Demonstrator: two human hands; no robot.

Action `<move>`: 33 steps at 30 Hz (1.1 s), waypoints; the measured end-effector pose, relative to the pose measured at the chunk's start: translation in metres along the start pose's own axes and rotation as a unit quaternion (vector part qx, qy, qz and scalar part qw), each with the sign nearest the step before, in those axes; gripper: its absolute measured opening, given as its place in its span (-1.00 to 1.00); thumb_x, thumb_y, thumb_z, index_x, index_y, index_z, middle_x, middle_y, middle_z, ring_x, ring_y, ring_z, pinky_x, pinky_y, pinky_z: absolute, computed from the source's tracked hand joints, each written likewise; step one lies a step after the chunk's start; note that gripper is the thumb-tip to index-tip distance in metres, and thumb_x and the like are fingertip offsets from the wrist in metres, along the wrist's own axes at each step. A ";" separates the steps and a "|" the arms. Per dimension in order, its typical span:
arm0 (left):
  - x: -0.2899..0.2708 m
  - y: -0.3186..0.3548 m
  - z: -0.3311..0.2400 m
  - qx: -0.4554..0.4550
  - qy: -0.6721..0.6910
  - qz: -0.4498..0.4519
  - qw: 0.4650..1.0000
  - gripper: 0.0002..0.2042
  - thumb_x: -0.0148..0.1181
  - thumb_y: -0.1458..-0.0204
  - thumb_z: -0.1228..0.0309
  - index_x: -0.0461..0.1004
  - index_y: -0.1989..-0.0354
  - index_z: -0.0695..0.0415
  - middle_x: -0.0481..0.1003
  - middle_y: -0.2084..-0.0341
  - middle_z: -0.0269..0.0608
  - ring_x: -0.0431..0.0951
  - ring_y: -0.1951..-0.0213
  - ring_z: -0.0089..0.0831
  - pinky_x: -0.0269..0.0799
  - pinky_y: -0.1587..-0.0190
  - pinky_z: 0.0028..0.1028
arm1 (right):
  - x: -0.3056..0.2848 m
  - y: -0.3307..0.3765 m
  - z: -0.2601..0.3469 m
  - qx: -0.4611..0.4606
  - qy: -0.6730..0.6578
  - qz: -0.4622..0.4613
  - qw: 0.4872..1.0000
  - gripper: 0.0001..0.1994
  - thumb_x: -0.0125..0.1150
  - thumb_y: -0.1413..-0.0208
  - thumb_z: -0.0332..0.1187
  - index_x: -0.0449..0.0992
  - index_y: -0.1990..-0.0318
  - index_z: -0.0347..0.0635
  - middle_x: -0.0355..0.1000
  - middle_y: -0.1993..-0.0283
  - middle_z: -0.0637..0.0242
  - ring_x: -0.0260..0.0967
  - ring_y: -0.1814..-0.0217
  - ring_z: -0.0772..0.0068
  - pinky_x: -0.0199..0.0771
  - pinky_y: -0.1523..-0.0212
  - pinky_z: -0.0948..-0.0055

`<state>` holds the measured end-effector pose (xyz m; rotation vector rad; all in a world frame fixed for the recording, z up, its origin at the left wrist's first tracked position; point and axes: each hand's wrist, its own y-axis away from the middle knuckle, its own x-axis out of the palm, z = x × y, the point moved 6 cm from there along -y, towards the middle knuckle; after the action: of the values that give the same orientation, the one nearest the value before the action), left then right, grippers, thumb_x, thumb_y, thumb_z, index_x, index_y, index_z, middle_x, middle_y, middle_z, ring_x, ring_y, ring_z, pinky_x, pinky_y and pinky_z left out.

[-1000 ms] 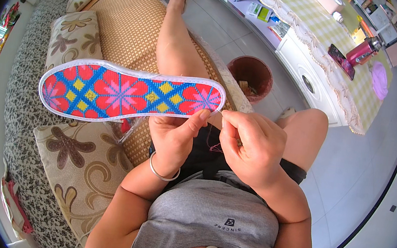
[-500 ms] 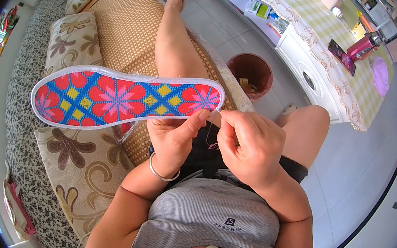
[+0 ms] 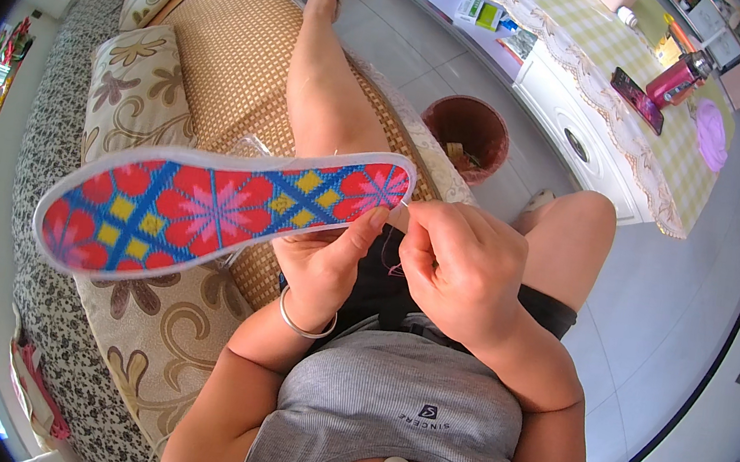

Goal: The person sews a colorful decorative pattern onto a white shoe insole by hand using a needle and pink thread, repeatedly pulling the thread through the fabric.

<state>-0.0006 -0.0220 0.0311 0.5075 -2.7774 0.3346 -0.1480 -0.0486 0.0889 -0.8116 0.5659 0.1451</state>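
Note:
A shoe insole [image 3: 215,212] with a cross-stitched pattern of red and pink flowers, blue bands and yellow diamonds lies across my view, edged in white binding. My left hand [image 3: 330,254] grips its right end, thumb on top and fingers beneath, partly hidden. Close beside that end, my right hand [image 3: 463,261] is closed in a pinch at the white edge. A short, thin, pale sliver, like a needle, shows at its fingertips. Some pink thread [image 3: 396,269] hangs between my hands, above my dark shorts. The insole's left end tilts downward.
Patterned cushions [image 3: 143,88] and a woven mat [image 3: 226,47] cover the sofa on my left. A reddish-brown bin [image 3: 467,132] stands on the floor ahead. At the right, a cloth-covered table [image 3: 587,45] holds a phone [image 3: 637,99], a red flask [image 3: 678,79] and a purple cloth [image 3: 711,134].
The insole's left end has swung down and slightly left, tilting the whole piece. Both hands keep their grip near its right end, almost in place.

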 end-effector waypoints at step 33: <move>0.009 -0.004 0.012 -0.152 0.106 0.163 0.969 -0.85 0.21 0.04 0.64 0.56 0.26 0.27 0.57 0.37 -0.22 0.48 0.40 -0.58 0.37 0.35 -0.61 | 0.062 0.049 -0.055 0.473 -0.709 0.039 0.522 -0.89 0.21 -0.06 -0.42 0.52 0.32 -0.27 0.45 0.40 0.35 0.30 0.41 0.59 0.29 0.33 0.60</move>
<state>-0.0106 -0.0316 0.0232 -0.0573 -2.6268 0.0239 -0.1354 -0.0607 -0.0058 0.5775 -0.9169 0.4627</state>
